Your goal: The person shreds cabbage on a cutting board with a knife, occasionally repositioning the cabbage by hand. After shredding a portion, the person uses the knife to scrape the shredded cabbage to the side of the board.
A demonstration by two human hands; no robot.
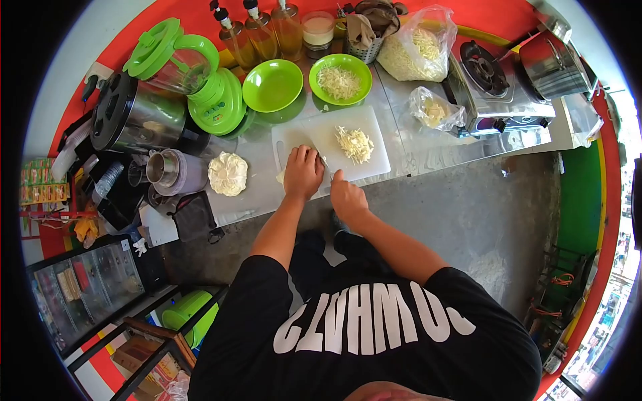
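Note:
On the white cutting board point(311, 130) my left hand point(303, 172) presses down with its fingers together, over a pale piece of cabbage that is mostly hidden. My right hand point(348, 199) is closed around a knife at the board's front edge; the blade point(326, 165) points toward my left fingers. A pile of shredded cabbage point(354, 144) lies on the right part of the board. Left of the board sits a cut cabbage head point(228, 174). Behind it are an empty green bowl point(273, 85) and a green bowl of shreds point(340, 79).
A green blender point(215, 100) and a steel pot point(144, 110) stand at the left. Pump bottles point(261, 37) line the back. Bags of shredded cabbage point(418, 50) and a gas stove point(501, 100) are at the right. The steel table's front edge runs before me.

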